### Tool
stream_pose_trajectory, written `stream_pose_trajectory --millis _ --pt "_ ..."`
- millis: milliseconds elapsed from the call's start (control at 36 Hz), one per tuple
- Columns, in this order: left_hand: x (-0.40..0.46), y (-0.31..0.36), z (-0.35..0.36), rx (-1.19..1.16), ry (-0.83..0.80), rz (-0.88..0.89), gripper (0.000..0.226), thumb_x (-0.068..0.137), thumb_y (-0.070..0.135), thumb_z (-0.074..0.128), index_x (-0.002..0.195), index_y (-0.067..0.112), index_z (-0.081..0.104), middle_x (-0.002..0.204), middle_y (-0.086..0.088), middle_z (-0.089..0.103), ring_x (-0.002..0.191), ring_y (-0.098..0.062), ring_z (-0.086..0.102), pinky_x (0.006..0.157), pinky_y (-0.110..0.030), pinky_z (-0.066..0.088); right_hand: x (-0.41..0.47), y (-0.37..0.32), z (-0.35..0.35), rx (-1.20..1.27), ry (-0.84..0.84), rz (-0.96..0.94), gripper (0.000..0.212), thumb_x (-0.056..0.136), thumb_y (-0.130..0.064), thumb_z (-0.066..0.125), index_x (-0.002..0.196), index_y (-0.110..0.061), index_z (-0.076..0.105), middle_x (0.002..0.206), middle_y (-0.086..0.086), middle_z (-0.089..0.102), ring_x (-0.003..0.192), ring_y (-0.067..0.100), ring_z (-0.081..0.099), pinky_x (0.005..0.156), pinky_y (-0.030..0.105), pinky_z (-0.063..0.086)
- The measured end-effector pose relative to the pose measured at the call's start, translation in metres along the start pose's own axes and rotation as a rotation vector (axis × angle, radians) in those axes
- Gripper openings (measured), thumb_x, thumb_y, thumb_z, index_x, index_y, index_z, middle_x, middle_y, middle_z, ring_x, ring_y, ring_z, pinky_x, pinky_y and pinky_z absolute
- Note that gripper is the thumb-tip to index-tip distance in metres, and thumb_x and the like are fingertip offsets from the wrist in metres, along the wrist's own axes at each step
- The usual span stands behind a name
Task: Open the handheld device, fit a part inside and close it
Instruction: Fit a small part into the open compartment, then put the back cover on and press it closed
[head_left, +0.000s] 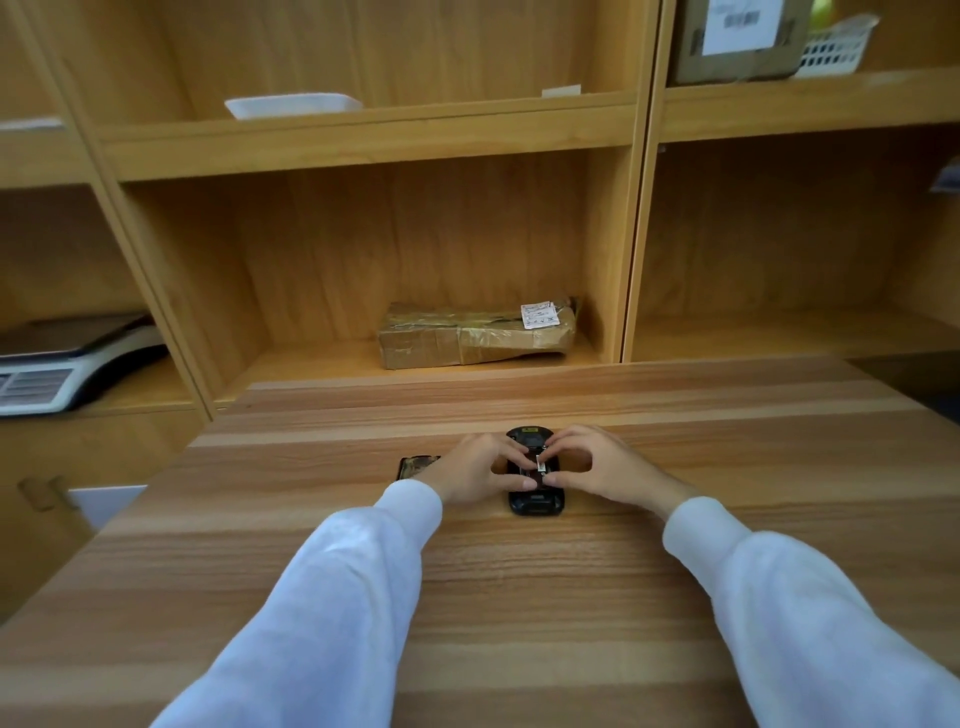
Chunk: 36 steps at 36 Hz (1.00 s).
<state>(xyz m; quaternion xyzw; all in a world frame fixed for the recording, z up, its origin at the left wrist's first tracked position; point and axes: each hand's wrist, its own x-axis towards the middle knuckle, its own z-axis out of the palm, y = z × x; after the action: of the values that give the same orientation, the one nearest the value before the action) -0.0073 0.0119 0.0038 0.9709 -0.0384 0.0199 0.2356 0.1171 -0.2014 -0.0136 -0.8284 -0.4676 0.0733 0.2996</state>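
Black handheld device (535, 501) flat on the wooden table (519, 597), back up and cover off, midway across and far from the near edge; left hand (470, 475) and right hand (597, 467) meeting over its middle, fingertips of both pressing a small part (540, 464) into the open bay, fingers curled round the body. Dark cover (413, 466) lying just left of the left hand, partly hidden; taped cardboard parcel (478, 335) on the shelf (311, 358) behind.
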Motion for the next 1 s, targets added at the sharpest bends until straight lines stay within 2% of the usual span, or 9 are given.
stream_pose_trajectory --millis 83,139,306,389,528,583,667,889,1000 --pt "-0.010 -0.006 -0.013 -0.006 0.036 -0.005 0.047 0.096 0.045 0.068 0.140 0.028 0.063 0.143 0.005 0.061 0.131 -0.012 0.054 0.108 -0.035 0.044 -0.001 -0.005 -0.002 0.033 0.020 0.004 0.035 0.093 -0.051 0.073 0.124 -0.036 0.073 0.137 -0.014 0.060 0.136 0.011 0.046 0.117 0.048 0.037" --pt "-0.021 -0.014 -0.024 -0.021 0.041 -0.032 0.056 0.097 0.048 0.065 0.149 0.034 0.051 0.151 0.009 0.053 0.133 -0.007 0.050 0.106 -0.032 0.043 -0.001 -0.008 -0.005 0.066 0.027 0.004 0.031 0.095 -0.046 0.073 0.123 -0.034 0.074 0.137 -0.012 0.061 0.136 0.013 0.047 0.117 0.050 0.038" --pt "-0.049 -0.046 -0.046 0.022 -0.097 -0.180 0.081 0.092 0.054 0.069 0.160 0.032 0.030 0.165 0.006 0.031 0.150 -0.015 0.028 0.123 -0.043 0.027 0.002 -0.012 -0.010 0.067 0.009 0.013 0.033 0.098 -0.041 0.069 0.130 -0.033 0.071 0.140 -0.009 0.062 0.137 0.015 0.049 0.117 0.055 0.039" --pt "-0.062 -0.058 -0.050 0.026 -0.156 -0.260 0.086 0.089 0.051 0.073 0.160 0.031 0.028 0.163 0.003 0.029 0.148 -0.020 0.030 0.122 -0.047 0.029 0.004 -0.011 -0.008 0.071 0.007 0.023 0.031 0.098 -0.044 0.069 0.128 -0.038 0.070 0.139 -0.012 0.062 0.136 0.014 0.049 0.116 0.055 0.040" --pt "-0.075 -0.078 -0.047 0.004 -0.141 -0.325 0.090 0.087 0.039 0.081 0.160 0.026 0.030 0.159 -0.001 0.037 0.145 -0.020 0.037 0.119 -0.036 0.031 0.007 -0.010 -0.004 0.052 0.011 -0.001 0.026 0.097 -0.045 0.069 0.123 -0.045 0.070 0.135 -0.014 0.064 0.133 0.012 0.052 0.115 0.049 0.041" --pt "-0.077 -0.084 -0.046 -0.026 -0.125 -0.351 0.090 0.087 0.039 0.081 0.160 0.026 0.030 0.159 -0.001 0.040 0.144 -0.020 0.039 0.118 -0.036 0.032 0.007 -0.009 -0.003 0.049 0.016 -0.013 0.025 0.097 -0.045 0.069 0.122 -0.045 0.071 0.134 -0.017 0.064 0.132 0.009 0.053 0.114 0.046 0.042" --pt "-0.075 -0.090 -0.046 -0.067 -0.116 -0.373 0.095 0.084 0.041 0.082 0.161 0.028 0.028 0.159 0.001 0.041 0.144 -0.020 0.039 0.119 -0.041 0.033 0.005 -0.008 -0.002 0.084 0.038 -0.008 0.025 0.097 -0.046 0.069 0.121 -0.045 0.072 0.134 -0.021 0.064 0.132 0.005 0.052 0.112 0.040 0.042" --pt "-0.070 -0.096 -0.048 -0.070 -0.089 -0.353 0.100 0.075 0.044 0.089 0.158 0.035 0.033 0.152 0.004 0.049 0.139 -0.018 0.045 0.116 -0.038 0.036 -0.004 -0.010 0.004 0.153 0.065 0.014 0.026 0.098 -0.044 0.069 0.123 -0.044 0.071 0.127 -0.029 0.065 0.125 -0.008 0.052 0.105 0.032 0.040" --pt "-0.073 -0.096 -0.050 -0.055 -0.032 -0.324 0.097 0.067 0.054 0.089 0.150 0.045 0.040 0.141 0.014 0.057 0.131 -0.011 0.049 0.105 -0.034 0.038 -0.007 -0.009 0.005 0.186 0.090 0.023 0.026 0.098 -0.040 0.070 0.124 -0.041 0.072 0.126 -0.028 0.066 0.121 -0.015 0.052 0.102 0.028 0.041"
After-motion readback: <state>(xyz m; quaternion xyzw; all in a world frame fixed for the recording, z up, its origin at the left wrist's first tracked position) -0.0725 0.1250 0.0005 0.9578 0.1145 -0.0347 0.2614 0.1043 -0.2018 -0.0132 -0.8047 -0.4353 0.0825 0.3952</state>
